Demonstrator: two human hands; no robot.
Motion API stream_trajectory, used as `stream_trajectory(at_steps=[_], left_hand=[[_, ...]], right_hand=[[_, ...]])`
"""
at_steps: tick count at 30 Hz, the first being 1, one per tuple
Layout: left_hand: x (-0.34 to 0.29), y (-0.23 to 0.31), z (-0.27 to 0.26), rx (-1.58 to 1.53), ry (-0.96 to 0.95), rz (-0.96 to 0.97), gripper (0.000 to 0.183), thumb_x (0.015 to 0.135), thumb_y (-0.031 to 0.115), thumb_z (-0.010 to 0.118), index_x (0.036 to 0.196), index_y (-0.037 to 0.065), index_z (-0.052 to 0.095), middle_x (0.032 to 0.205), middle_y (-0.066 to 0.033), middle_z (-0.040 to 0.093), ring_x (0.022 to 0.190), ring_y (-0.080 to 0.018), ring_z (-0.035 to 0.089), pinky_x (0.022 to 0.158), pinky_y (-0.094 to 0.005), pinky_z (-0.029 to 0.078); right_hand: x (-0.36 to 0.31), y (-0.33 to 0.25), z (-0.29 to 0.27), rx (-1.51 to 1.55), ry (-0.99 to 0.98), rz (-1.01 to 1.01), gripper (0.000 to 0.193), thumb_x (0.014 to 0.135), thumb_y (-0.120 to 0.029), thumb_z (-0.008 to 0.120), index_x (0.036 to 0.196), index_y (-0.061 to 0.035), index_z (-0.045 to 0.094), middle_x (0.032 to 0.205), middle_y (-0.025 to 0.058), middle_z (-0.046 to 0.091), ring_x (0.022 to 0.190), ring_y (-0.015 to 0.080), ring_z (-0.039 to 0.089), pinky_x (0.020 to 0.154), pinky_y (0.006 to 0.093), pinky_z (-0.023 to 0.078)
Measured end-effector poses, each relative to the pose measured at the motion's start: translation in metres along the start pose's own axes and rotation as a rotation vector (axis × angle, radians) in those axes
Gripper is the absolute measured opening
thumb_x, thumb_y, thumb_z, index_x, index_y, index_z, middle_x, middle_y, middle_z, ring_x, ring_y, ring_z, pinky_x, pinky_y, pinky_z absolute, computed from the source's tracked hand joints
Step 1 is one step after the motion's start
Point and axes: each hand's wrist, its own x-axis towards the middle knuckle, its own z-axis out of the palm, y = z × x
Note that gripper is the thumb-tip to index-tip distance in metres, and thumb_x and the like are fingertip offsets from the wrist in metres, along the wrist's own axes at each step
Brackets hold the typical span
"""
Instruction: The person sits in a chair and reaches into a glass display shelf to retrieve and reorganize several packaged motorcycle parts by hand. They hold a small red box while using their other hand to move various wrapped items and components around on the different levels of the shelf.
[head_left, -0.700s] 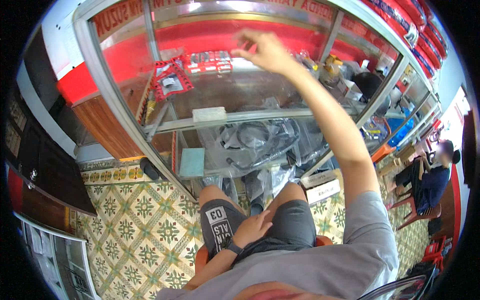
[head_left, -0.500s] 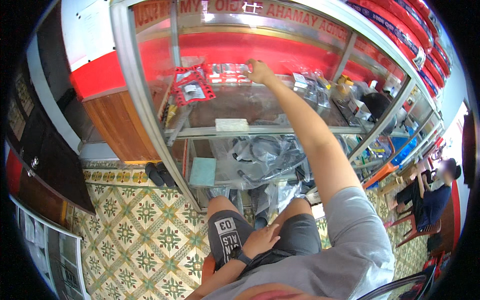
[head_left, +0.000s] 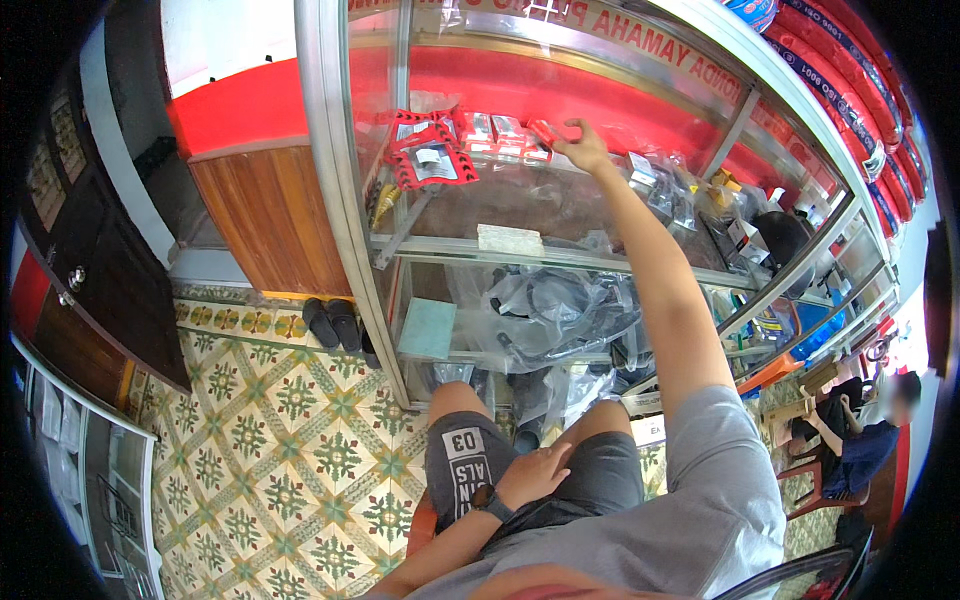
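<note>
Inside the glass display case, my right hand (head_left: 582, 148) reaches to the upper shelf. Its fingers pinch the end of a small red box (head_left: 543, 131), which sits tilted at the right end of a row of red and white boxes (head_left: 492, 133). Left of that row lie red-edged plastic packets (head_left: 432, 160) with grey contents. My left hand (head_left: 533, 474) rests flat on my thigh, fingers extended and holding nothing; a dark watch is on that wrist.
A pale block (head_left: 510, 240) lies at the shelf's front edge. Below are bagged black parts (head_left: 560, 305) and a light green box (head_left: 428, 328). Small boxes and bags crowd the shelf's right. Dark slippers (head_left: 330, 325) lie on the tiled floor; a person (head_left: 850, 440) sits far right.
The view has shifted left, so the case appears farther right. The box at my right fingers is now tilted up out of line with the row. My left hand stays on my thigh.
</note>
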Motion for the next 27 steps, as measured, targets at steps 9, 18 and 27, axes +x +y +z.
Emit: stream_trajectory(at_steps=[9, 18, 27], left_hand=[[0.008, 0.02, -0.023, -0.285, 0.122, -0.182, 0.057, 0.088, 0.029, 0.057, 0.135, 0.006, 0.034, 0.105, -0.0178, 0.059, 0.09, -0.0298, 0.062, 0.076, -0.0376, 0.049], [0.042, 0.023, -0.017, -1.429, 0.331, -0.207, 0.074, 0.087, 0.041, 0.06, 0.14, 0.002, 0.027, 0.13, -0.0122, 0.048, 0.121, -0.0268, 0.048, 0.099, -0.0393, 0.04], [0.046, 0.027, -0.057, -0.916, -0.175, -0.343, 0.064, 0.075, 0.026, 0.073, 0.127, -0.001, 0.045, 0.104, -0.0089, 0.061, 0.094, -0.0173, 0.059, 0.084, -0.0283, 0.046]], right_hand=[[-0.31, 0.005, -0.098, 1.116, -0.095, -0.166, 0.064, 0.077, -0.002, 0.069, 0.13, -0.0055, 0.034, 0.125, 0.0129, 0.05, 0.116, 0.0203, 0.05, 0.093, 0.0365, 0.045], [-0.504, 0.015, -0.039, 1.11, -0.276, 0.261, 0.057, 0.073, -0.012, 0.076, 0.12, -0.0044, 0.045, 0.118, 0.0113, 0.055, 0.107, 0.0203, 0.056, 0.091, 0.0353, 0.047], [-0.478, 0.038, -0.065, 0.904, -0.014, 0.016, 0.034, 0.08, -0.003, 0.065, 0.112, -0.0021, 0.057, 0.104, 0.0117, 0.062, 0.093, 0.0214, 0.062, 0.074, 0.0287, 0.05]])
